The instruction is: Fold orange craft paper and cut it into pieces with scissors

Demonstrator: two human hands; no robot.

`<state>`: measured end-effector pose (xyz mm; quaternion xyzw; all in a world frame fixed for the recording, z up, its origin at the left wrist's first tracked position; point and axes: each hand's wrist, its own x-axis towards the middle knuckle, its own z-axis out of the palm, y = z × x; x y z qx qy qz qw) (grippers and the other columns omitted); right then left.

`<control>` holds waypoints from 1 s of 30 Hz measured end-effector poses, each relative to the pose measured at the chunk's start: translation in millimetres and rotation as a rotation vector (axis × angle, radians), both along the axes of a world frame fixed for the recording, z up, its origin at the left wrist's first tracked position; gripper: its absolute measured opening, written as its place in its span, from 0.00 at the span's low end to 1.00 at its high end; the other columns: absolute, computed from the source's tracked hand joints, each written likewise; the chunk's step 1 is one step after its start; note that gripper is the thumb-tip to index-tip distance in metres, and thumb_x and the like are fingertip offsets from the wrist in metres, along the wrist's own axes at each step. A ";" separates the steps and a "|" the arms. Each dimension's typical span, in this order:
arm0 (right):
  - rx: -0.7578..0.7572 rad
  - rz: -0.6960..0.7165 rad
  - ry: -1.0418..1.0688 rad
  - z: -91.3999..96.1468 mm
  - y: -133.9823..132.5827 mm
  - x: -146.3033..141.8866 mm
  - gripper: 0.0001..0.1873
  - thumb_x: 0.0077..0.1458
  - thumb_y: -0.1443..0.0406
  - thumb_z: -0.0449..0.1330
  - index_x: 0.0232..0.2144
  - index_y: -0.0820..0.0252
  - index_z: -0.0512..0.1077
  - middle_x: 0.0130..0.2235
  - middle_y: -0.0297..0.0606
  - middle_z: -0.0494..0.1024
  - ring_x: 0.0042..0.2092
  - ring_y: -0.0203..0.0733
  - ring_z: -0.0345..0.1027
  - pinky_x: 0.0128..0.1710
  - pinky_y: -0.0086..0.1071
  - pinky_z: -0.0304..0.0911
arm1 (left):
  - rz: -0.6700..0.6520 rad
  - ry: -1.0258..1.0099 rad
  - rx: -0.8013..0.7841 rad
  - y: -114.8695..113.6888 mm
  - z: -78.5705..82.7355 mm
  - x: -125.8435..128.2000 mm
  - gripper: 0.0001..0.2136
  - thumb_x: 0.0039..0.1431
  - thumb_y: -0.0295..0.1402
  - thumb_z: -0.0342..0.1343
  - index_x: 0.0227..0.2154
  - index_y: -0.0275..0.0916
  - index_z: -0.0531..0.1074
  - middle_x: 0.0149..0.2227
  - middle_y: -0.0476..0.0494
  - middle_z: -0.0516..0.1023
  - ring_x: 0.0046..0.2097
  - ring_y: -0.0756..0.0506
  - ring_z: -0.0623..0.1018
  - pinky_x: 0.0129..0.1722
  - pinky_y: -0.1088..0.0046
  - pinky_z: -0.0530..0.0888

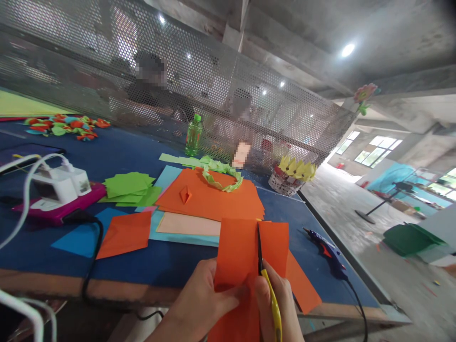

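My left hand (201,301) pinches the lower left part of an orange paper sheet (242,251), held upright over the near table edge. My right hand (276,304) is closed round a yellow-handled knife (267,280), whose dark blade runs up the middle of the sheet. The sheet is split along the blade into a left and a right strip. Behind it lies a stack of orange paper (213,197) with a small folded orange piece (185,194) and a green paper ring (223,173) on it.
A blue glue gun (326,249) with a cord lies to the right. Green paper squares (128,187), blue and orange sheets, a charger on a pink box (59,194), a green bottle (193,135), a basket of yellow flowers (292,173). People sit behind a mesh screen (213,85).
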<state>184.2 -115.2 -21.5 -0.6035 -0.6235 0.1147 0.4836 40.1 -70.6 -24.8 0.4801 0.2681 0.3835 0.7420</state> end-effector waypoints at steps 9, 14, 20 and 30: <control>-0.068 -0.192 0.013 -26.5 -0.8 8.7 0.38 0.60 0.37 0.51 0.54 0.60 0.75 0.48 0.50 0.80 0.50 0.57 0.74 0.51 0.44 0.68 | -0.002 0.018 -0.031 2.6 6.3 -0.3 0.17 0.50 0.31 0.66 0.44 0.34 0.81 0.38 0.42 0.85 0.44 0.37 0.81 0.45 0.67 0.75; -0.014 -0.153 -0.023 -20.0 4.7 7.0 0.34 0.63 0.40 0.48 0.48 0.61 0.76 0.38 0.46 0.81 0.39 0.49 0.75 0.39 0.35 0.70 | 0.064 0.141 -0.034 2.1 5.5 0.6 0.14 0.49 0.30 0.63 0.40 0.34 0.81 0.30 0.46 0.84 0.37 0.40 0.82 0.43 0.66 0.76; -0.056 0.008 -0.018 3.6 16.5 6.8 0.29 0.65 0.44 0.48 0.35 0.61 0.76 0.25 0.37 0.76 0.27 0.41 0.68 0.28 0.31 0.62 | 0.049 0.036 -0.057 4.3 2.8 2.2 0.16 0.49 0.30 0.64 0.43 0.33 0.80 0.38 0.42 0.85 0.43 0.37 0.83 0.45 0.64 0.76; -0.203 0.090 -0.007 -2.5 31.7 17.0 0.26 0.65 0.45 0.49 0.25 0.58 0.65 0.22 0.30 0.65 0.24 0.35 0.56 0.23 0.29 0.50 | 0.051 0.024 -0.061 9.3 -0.5 2.5 0.15 0.48 0.32 0.66 0.41 0.35 0.81 0.38 0.41 0.85 0.43 0.36 0.82 0.45 0.64 0.76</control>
